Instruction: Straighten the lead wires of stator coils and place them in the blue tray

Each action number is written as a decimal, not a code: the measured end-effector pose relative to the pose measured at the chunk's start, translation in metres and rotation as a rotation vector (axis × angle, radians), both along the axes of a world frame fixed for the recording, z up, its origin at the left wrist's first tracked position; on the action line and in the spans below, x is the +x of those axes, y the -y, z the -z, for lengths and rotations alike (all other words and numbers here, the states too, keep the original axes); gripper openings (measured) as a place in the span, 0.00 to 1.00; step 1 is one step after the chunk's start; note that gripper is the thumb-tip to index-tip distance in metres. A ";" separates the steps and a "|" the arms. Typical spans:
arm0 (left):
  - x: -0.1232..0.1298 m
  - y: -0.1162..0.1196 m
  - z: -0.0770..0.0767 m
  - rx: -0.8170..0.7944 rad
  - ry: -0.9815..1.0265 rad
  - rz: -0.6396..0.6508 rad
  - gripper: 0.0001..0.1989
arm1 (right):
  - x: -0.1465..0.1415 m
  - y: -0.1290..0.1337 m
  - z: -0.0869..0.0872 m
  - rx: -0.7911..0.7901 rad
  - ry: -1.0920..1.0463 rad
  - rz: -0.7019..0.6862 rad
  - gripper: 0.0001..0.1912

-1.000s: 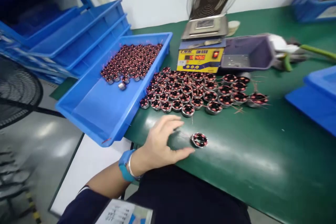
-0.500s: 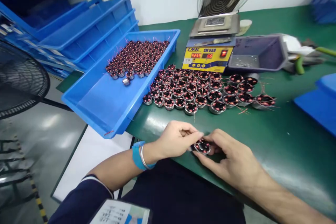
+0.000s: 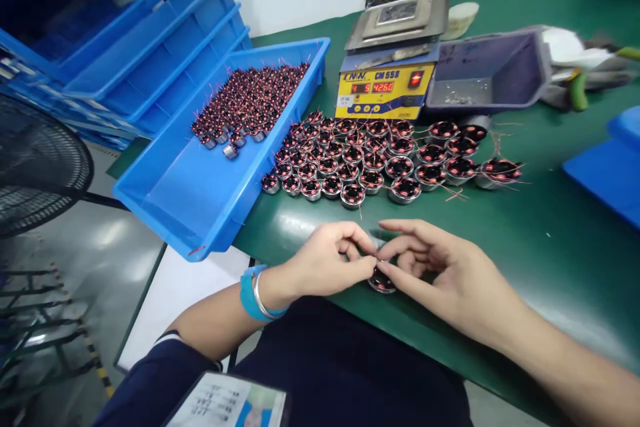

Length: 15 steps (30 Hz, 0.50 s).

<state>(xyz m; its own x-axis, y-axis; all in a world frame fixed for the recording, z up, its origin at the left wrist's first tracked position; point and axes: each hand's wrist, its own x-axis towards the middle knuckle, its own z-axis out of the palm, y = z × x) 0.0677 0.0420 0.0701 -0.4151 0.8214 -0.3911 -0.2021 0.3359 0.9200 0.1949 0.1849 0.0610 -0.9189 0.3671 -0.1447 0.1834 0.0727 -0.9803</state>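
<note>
One round metal part with copper windings (image 3: 382,281) is near the front edge of the green table, partly hidden by fingertips. My left hand (image 3: 333,259) is closed in a pinch at its upper left rim. From the right, my right hand (image 3: 440,270) brings its thumb and index finger together at the top of the same part, its other fingers curled. Whatever thin wire lies between the fingertips is too small to make out. Several similar wound parts (image 3: 353,195) stand in rows beyond my hands.
A blue tray (image 3: 215,213) with many small wound parts lies at the left, stacked blue bins (image 3: 150,67) behind it. The yellow-fronted heating device (image 3: 383,93), a purple-grey bin (image 3: 487,73) and a fan (image 3: 40,160) also stand around.
My right hand has shifted from gripping the part's side to pinching at its top. The view has moved slightly, and the device's display digits differ.
</note>
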 end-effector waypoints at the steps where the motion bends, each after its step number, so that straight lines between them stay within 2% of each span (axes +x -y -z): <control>1: 0.002 -0.002 0.004 -0.001 0.010 0.010 0.06 | -0.001 0.002 0.000 -0.056 -0.006 0.007 0.29; 4: 0.001 -0.011 0.011 -0.008 0.046 0.046 0.04 | -0.002 0.004 0.003 -0.188 0.003 0.043 0.30; 7: -0.001 -0.016 0.014 0.013 0.093 0.062 0.05 | 0.002 0.003 0.007 -0.224 -0.013 0.074 0.32; 9: -0.003 -0.018 0.015 0.031 0.137 0.063 0.06 | 0.005 0.002 0.010 -0.168 -0.062 0.119 0.31; 12: -0.004 -0.022 0.013 0.054 0.174 0.073 0.07 | 0.010 0.004 0.014 0.021 -0.154 0.195 0.26; 15: -0.003 -0.027 0.010 0.066 0.205 0.106 0.07 | 0.014 0.007 0.015 0.176 -0.204 0.211 0.20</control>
<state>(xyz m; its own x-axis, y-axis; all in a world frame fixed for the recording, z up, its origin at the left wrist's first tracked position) 0.0646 0.0692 0.0597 -0.2430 0.8829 -0.4019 -0.3533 0.3053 0.8843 0.2089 0.1774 0.0458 -0.8234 0.5552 0.1173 0.0134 0.2257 -0.9741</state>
